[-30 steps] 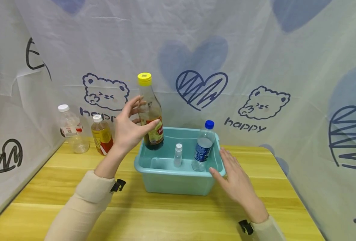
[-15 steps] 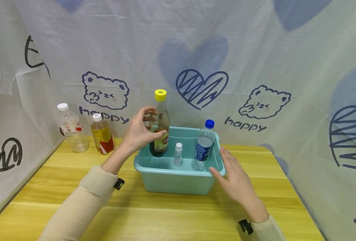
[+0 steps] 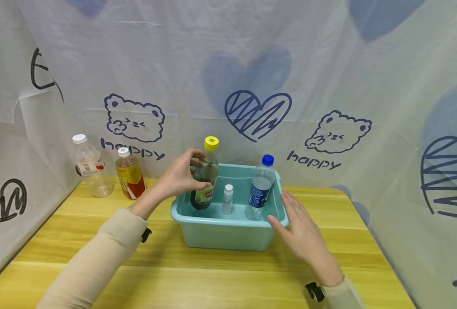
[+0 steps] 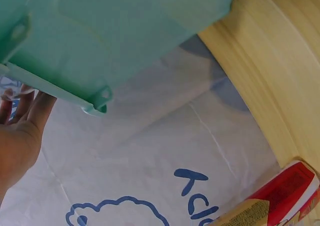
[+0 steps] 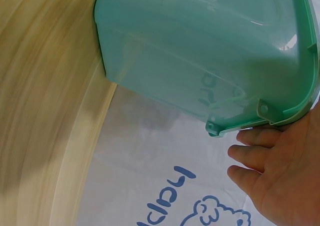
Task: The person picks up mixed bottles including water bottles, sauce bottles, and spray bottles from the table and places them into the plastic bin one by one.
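The yellow-capped bottle sits within the left part of the teal basin, its top leaning slightly to the right; I cannot tell whether its base touches the basin floor. The left hand grips it from the left side, thumb across the front and fingers curled behind the upper body.

I judge this bottle to have real weight low down, since dark liquid fills its lower part, and its smooth wall could slip if the pinch loosens. Whether it is glass or stiff plastic I can't tell from here, so I'd treat it as breakable. The best hold, to my mind, is round the labelled body, just below where the shoulder narrows; the tapering neck gives less to grip.

The right hand grasps nothing: its fingers lie straight against the basin's right rim, a light touch as I read it.

Beside the held bottle, also in the basin, I see a small clear bottle with a white cap, and further right a blue-capped bottle, tilted. Outside, on the wooden table to the left, stand a yellow-and-red bottle and a clear plastic bottle. A printed cloth hangs behind everything.
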A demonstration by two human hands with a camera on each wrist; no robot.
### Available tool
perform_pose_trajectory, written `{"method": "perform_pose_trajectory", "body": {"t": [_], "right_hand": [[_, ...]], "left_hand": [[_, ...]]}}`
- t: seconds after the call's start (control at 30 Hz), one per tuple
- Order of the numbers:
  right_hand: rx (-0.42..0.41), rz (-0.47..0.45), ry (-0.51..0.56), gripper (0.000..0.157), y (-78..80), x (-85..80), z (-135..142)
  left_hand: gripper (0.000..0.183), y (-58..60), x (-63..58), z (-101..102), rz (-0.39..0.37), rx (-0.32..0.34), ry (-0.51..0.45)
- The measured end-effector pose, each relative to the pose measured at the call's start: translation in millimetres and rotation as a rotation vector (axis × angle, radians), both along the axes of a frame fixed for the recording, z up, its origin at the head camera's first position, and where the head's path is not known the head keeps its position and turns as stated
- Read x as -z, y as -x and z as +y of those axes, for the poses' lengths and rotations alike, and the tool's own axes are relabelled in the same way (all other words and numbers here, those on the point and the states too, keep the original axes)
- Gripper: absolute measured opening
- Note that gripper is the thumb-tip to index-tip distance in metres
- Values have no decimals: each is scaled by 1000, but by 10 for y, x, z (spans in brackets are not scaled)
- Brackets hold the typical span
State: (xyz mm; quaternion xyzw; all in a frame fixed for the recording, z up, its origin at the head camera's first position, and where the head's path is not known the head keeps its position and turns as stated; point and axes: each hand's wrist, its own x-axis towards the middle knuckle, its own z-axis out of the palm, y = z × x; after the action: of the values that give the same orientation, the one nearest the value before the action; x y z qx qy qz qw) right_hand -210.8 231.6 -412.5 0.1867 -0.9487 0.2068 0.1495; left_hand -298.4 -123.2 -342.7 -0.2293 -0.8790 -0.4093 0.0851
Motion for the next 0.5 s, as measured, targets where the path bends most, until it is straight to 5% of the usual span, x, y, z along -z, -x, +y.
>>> {"method": "perform_pose_trajectory", "body": {"t": [0.5], "right_hand": [[4, -3, 6, 82, -10, 9, -3]], "left_hand": [[77, 155, 107, -126, -25, 67, 135]]}}
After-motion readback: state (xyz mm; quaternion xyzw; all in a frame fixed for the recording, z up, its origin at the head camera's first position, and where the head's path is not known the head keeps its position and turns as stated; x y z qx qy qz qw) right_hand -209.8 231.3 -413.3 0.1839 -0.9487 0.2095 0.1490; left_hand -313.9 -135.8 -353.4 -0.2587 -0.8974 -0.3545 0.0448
